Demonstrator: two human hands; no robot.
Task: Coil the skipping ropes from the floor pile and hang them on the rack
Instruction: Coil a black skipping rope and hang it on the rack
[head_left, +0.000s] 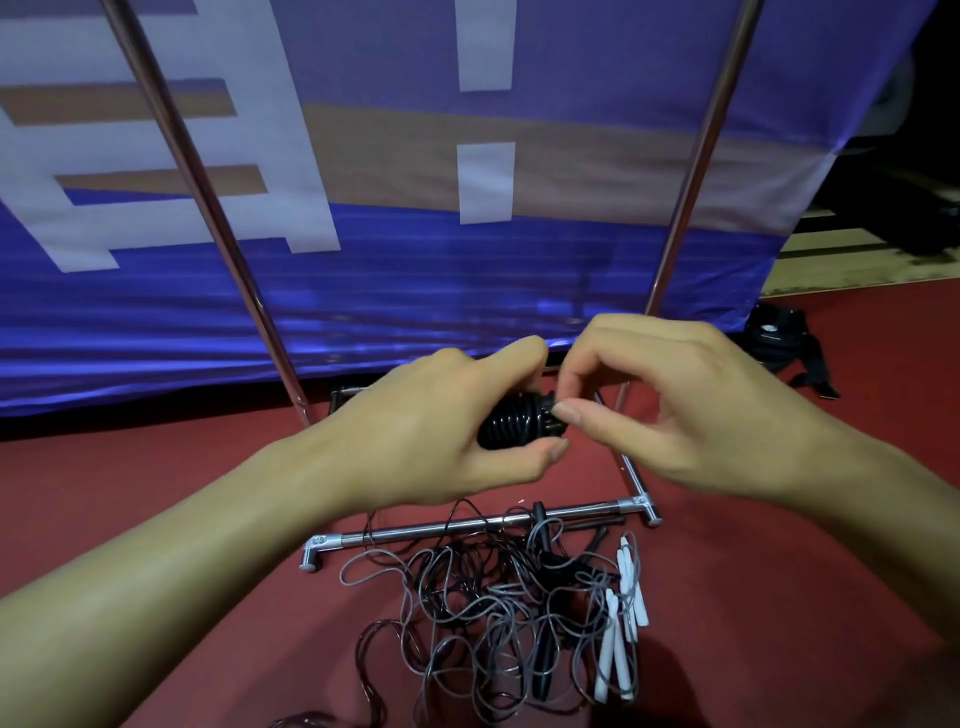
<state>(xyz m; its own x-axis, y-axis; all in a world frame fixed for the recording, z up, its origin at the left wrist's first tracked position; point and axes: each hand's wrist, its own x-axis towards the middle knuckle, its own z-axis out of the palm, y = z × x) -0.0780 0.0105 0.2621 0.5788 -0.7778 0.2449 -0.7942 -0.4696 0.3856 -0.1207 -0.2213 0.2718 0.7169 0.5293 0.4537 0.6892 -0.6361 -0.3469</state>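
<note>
Black ribbed coiled rope sits clenched in the left hand; the right hand, at three o'clock, pinches its end. Thin tangled ropes lie at six o'clock.

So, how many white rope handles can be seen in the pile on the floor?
4 visible: two white handles by the pile's right edge, upper part; two more just below, nearer the camera. Others may be hidden under the tangled ropes.

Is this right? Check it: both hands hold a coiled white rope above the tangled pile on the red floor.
Wrong colour. The head view shows the left hand and right hand holding a coiled black rope above the tangled pile on the red floor.
</note>
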